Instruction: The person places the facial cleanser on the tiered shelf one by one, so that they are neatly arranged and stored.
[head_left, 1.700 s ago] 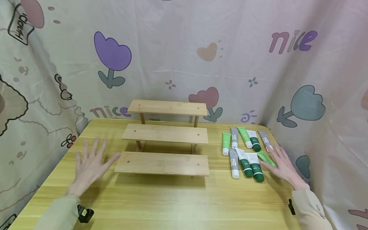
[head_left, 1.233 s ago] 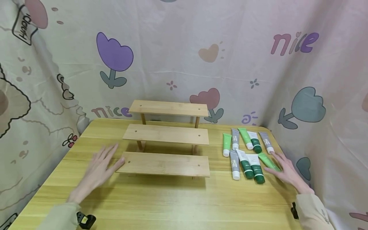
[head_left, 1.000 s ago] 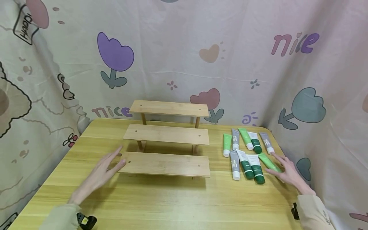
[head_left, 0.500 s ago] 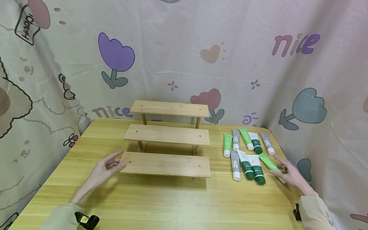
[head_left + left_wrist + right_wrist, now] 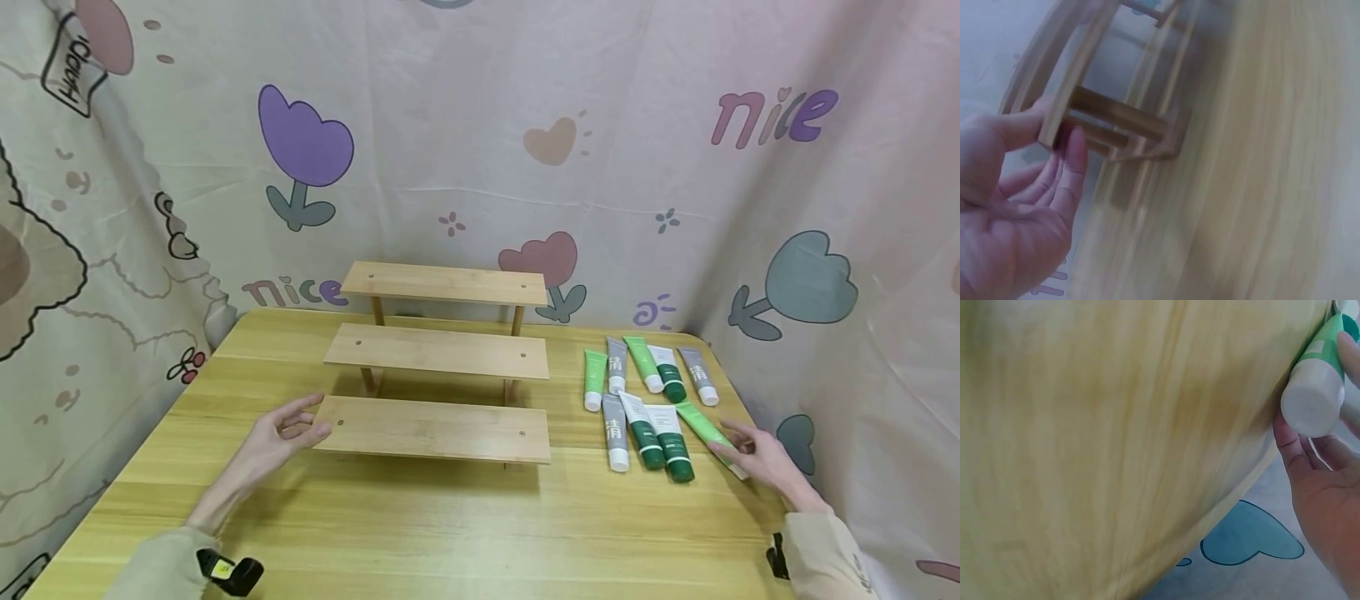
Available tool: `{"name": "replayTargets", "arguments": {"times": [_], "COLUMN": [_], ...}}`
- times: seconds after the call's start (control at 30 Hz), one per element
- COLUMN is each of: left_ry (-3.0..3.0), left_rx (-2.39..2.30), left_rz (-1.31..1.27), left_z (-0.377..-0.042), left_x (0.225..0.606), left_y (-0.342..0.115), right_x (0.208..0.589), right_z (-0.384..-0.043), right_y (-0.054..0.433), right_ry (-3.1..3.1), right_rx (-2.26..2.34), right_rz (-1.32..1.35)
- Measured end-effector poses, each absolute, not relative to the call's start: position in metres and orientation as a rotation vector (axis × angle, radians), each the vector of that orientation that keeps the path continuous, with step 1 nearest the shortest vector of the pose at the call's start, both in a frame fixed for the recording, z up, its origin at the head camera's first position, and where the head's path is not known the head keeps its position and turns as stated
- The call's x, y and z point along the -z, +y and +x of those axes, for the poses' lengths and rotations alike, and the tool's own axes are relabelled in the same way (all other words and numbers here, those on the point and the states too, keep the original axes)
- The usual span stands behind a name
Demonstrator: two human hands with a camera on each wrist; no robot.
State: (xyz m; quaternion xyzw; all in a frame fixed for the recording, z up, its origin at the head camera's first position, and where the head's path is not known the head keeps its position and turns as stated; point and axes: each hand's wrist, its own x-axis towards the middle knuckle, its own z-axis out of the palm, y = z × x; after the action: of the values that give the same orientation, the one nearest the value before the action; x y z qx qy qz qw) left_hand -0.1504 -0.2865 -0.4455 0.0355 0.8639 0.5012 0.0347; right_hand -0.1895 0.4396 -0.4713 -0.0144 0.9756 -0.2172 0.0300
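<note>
A three-tier wooden display stand stands on the table in the head view. My left hand pinches the left end of its lowest board, thumb on one side and fingertips on the other, as the board end shows in the left wrist view. At the right, my right hand holds a light green squeeze tube near its white cap. In the right wrist view, the thumb lies along one side of the tube and the fingers along the other.
Left of the right hand lie several more tubes: grey ones, light green ones and white-and-dark-green ones. A patterned curtain encloses the wooden table at the back and sides.
My left hand has moved right from lying spread beside the stand and now pinches its lowest board. The right hand's fingers have drawn in around the light green tube, which has shifted slightly.
</note>
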Motion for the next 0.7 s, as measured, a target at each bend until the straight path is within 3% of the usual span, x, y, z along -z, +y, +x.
{"name": "replayTargets", "arguments": {"times": [0.7], "left_ry": [2.56], "left_rx": [-1.598], "left_rz": [0.003], "left_z": [-0.1481], "left_x": [0.444], "left_y": [-0.2845], "right_x": [0.4688], "right_z": [-0.1905], "right_y": [0.4345], "right_ry": [3.041], "right_rx": [0.689], "right_rz": [0.012]}}
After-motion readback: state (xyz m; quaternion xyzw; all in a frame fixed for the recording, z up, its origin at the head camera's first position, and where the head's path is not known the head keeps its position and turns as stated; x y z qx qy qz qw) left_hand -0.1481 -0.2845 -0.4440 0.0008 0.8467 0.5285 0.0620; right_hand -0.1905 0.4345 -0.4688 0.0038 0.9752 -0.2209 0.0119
